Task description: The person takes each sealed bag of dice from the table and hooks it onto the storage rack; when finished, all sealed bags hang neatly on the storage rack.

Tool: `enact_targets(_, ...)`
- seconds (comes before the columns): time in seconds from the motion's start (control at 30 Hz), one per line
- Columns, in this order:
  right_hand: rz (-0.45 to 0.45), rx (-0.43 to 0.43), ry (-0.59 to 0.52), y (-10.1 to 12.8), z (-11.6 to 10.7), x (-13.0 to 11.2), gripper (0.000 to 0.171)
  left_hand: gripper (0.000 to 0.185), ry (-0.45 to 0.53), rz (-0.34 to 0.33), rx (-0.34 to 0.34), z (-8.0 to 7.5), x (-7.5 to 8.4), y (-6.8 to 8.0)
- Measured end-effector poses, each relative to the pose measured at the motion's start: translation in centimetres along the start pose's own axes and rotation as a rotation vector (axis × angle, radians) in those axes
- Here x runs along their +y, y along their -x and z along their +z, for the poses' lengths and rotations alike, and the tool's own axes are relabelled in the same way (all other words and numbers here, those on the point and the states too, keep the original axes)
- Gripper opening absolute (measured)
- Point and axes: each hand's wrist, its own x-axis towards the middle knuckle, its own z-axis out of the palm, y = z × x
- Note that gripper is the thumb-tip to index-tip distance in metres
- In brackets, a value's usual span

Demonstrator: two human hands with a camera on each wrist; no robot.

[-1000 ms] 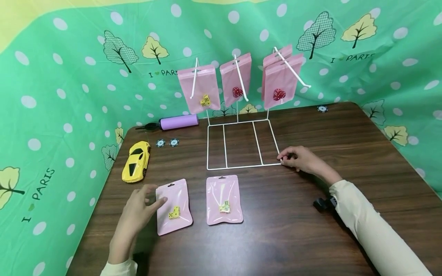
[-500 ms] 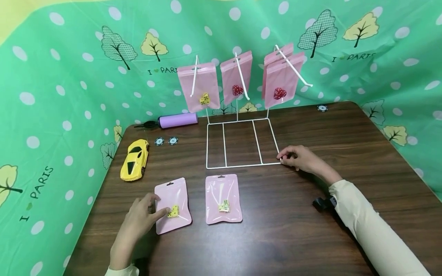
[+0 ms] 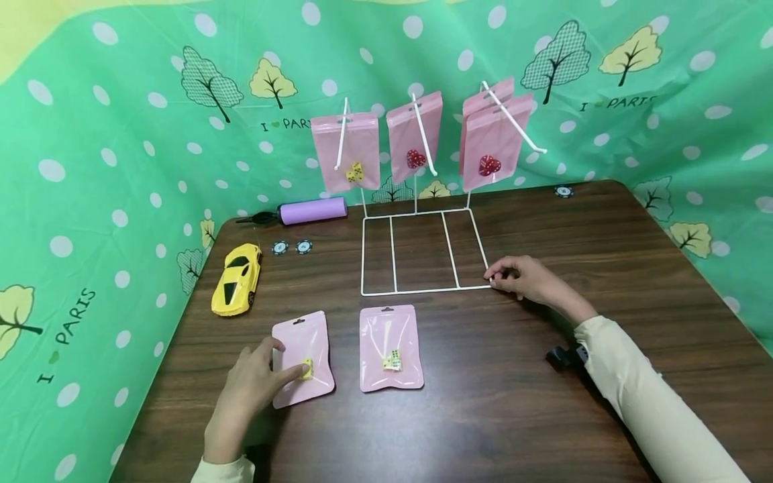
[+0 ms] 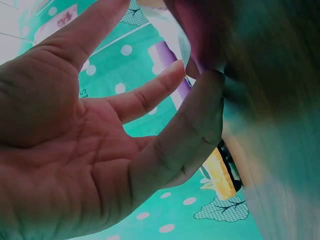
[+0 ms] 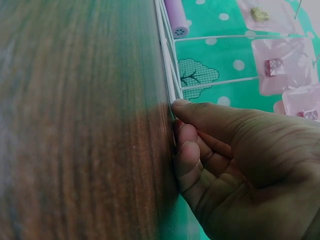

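Note:
My left hand (image 3: 247, 382) is at a pink pouch (image 3: 304, 339) lying on the table. Its thumb rests over the yellow dice in the pouch, and the fingertips touch the left edge. In the left wrist view there is a wide gap between thumb and fingers; the pouch is dark and partly cut off. With thumb and fingers, my right hand (image 3: 534, 280) pinches the front right corner of the white wire display rack (image 3: 423, 291). A second pink pouch (image 3: 390, 329), with light yellow dice, lies in front of the rack.
From the rack's hooks hang a pouch with yellow dice (image 3: 344, 144), one with red dice (image 3: 403, 134) and two at the right (image 3: 492, 147). To the left are a yellow toy car (image 3: 238, 282), a purple hand pump (image 3: 313, 210) and two chips (image 3: 304, 247). Another chip (image 3: 564, 191) lies back right.
My left hand has moved right, and its thumb has come over the dice in the left pouch. The right hand keeps its hold on the rack's corner.

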Motion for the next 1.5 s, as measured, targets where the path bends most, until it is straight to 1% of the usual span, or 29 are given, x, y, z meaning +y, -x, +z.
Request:
enact_targets(0.03,0.000,0.000,-0.001,0.0,0.0,0.0,0.017,0.074,0.009,-0.012,-0.021,0.1,-0.1,-0.2)
enact_targets(0.07,0.000,0.000,-0.005,0.0,0.0,0.0,0.017,0.073,0.006,-0.025,-0.023,0.5,-0.5,-0.5)
enact_targets(0.13,-0.004,0.000,-0.011,0.1,0.1,0.0,0.018,0.072,0.009,-0.040,-0.045,0.7,-0.6,-0.8)
enact_targets(0.17,-0.004,-0.001,-0.015,0.1,0.1,0.0,0.018,0.072,0.011,-0.048,-0.067,0.5,-0.4,-0.7)
enact_targets(0.2,-0.007,-0.001,-0.016,0.1,0.1,0.0,0.018,0.071,0.012,-0.067,-0.080,0.3,-0.1,-0.7)
enact_targets(0.23,-0.008,-0.001,-0.016,0.1,0.1,0.0,0.018,0.070,0.017,-0.069,-0.086,-0.2,0.4,-0.4)
enact_targets(0.3,-0.010,0.000,-0.014,0.1,0.1,-0.1,0.018,0.068,0.034,-0.060,-0.099,-1.4,1.8,0.4)
enact_targets(0.37,-0.010,-0.001,-0.015,0.2,0.1,-0.2,0.018,0.067,0.040,-0.036,-0.096,-1.2,1.2,0.2)
enact_targets(0.43,-0.008,0.000,-0.017,0.2,0.1,-0.2,0.018,0.068,0.068,-0.010,-0.097,-1.4,1.3,0.4)
enact_targets(0.47,-0.011,0.000,-0.017,0.2,0.0,-0.2,0.019,0.066,0.070,0.009,-0.080,-1.2,0.9,0.2)
enact_targets(0.53,-0.012,0.000,-0.022,0.3,0.0,-0.2,0.019,0.063,0.091,0.019,-0.080,-1.0,0.5,0.1)
enact_targets(0.6,-0.016,0.001,-0.022,0.3,0.0,-0.2,0.019,0.058,0.120,0.010,-0.099,-2.1,1.9,0.8)
enact_targets(0.63,-0.018,0.001,-0.022,0.3,0.0,-0.2,0.019,0.055,0.111,0.016,-0.085,-2.1,1.9,0.8)
enact_targets(0.67,-0.020,0.000,-0.021,0.3,0.0,-0.2,0.020,0.054,0.116,0.016,-0.090,-2.2,1.9,0.9)
enact_targets(0.7,-0.015,0.000,-0.023,0.3,0.0,-0.1,0.019,0.054,0.127,0.006,-0.109,-2.4,2.0,1.0)
enact_targets(0.77,-0.013,-0.002,-0.019,0.3,0.1,0.0,0.019,0.055,0.126,0.006,-0.106,-1.9,1.3,0.7)
enact_targets(0.83,-0.011,-0.004,-0.017,0.3,0.1,0.0,0.019,0.057,0.131,0.003,-0.107,-1.1,0.2,0.3)
enact_targets(0.87,-0.010,-0.004,-0.016,0.3,0.1,0.0,0.019,0.058,0.146,-0.009,-0.120,-0.9,-0.1,0.2)
enact_targets(0.93,-0.010,-0.006,-0.017,0.2,0.2,0.1,0.019,0.056,0.165,0.000,-0.114,-0.1,-1.2,-0.2)
enact_targets(1.0,-0.012,-0.007,-0.023,0.2,0.2,0.1,0.019,0.050,0.195,0.034,-0.115,0.3,-1.9,-0.3)
enact_targets(1.1,-0.011,-0.007,-0.029,0.2,0.1,0.0,0.020,0.033,0.258,0.102,-0.120,0.2,-2.1,-0.1)
enact_targets(1.17,-0.009,-0.003,-0.029,0.3,0.1,0.0,0.019,0.021,0.271,0.145,-0.119,-0.1,-2.0,0.1)
enact_targets(1.27,-0.005,0.007,-0.027,0.3,0.0,0.0,0.019,0.010,0.296,0.133,-0.147,-1.3,-0.7,0.7)
enact_targets(1.33,-0.002,0.006,-0.025,0.3,0.0,0.0,0.019,0.010,0.309,0.113,-0.161,-2.4,0.2,1.2)
enact_targets(1.4,-0.001,0.001,-0.026,0.3,0.0,0.0,0.019,0.014,0.325,0.076,-0.177,-3.6,1.4,1.9)
enact_targets(1.5,-0.008,-0.006,-0.028,0.2,-0.1,0.0,0.020,0.017,0.337,0.063,-0.166,-5.1,2.3,2.7)
